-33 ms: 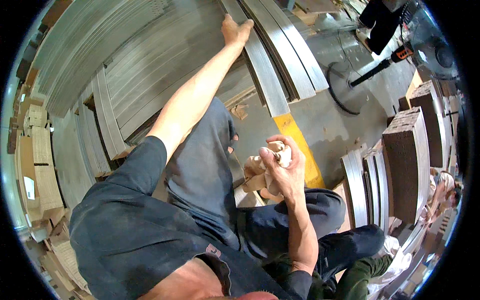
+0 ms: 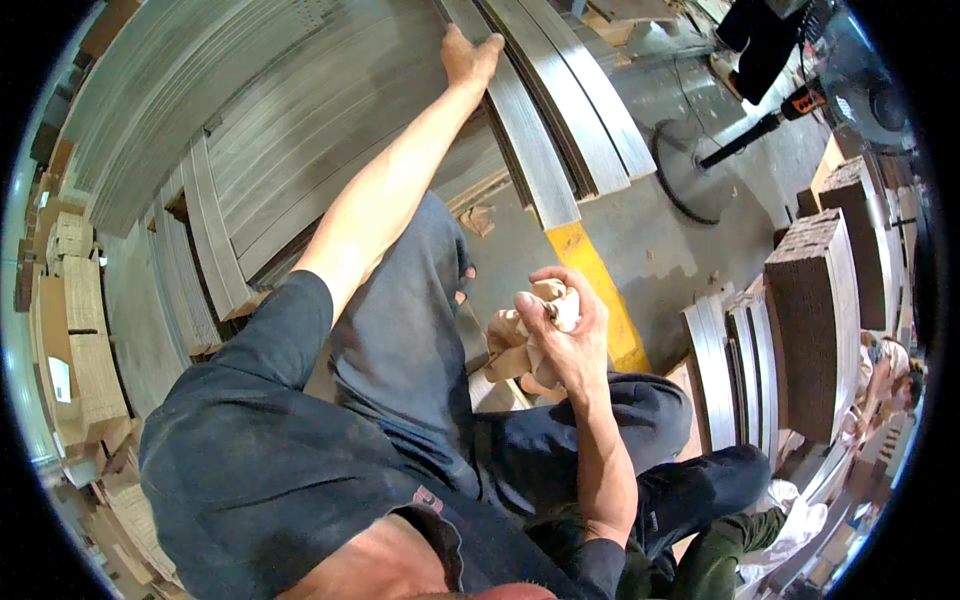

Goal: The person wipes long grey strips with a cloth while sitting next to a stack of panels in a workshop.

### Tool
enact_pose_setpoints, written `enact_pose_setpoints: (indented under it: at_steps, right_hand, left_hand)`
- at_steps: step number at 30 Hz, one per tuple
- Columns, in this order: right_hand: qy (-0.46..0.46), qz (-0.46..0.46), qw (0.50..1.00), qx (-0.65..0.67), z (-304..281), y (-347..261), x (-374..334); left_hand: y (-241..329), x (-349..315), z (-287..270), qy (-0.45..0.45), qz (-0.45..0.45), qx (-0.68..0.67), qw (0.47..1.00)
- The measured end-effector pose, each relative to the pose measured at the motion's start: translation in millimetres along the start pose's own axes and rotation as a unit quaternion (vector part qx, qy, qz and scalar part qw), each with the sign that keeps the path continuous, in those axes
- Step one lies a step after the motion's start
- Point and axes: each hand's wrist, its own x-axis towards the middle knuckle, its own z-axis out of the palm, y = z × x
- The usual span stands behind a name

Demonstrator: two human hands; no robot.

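Left hand [image 2: 468, 58] stretched far forward, fingers curled over grey metal strip [image 2: 530, 140]; right hand [image 2: 562, 335] raised, clenched around crumpled beige rag [image 2: 515, 340], wrinkled and bunched.

I'm looking down on a dark charcoal short-sleeved T-shirt, faded and dusty across the shoulder, its sleeve ending above the elbow. Both forearms are bare, and so are the left hand [image 2: 470, 57] and right hand [image 2: 563, 335]: no gloves, watch or rings that I can see. Below are dark navy work trousers, creased and smudged with pale dust.
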Motion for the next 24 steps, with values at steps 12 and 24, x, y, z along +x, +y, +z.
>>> enact_pose_setpoints:
  at_steps: [12,24]
  right_hand:
    - [-0.017,-0.022,0.999,-0.044,0.2,-0.6,-1.8]
    - [0.284,-0.169,0.944,0.013,-136.7,-15.7,-10.9]
  left_hand:
    - [-21.9,24.9,11.1,-0.027,-0.020,0.086,0.996]
    - [147.3,-142.1,-66.4,-0.291,0.293,-0.074,0.908]
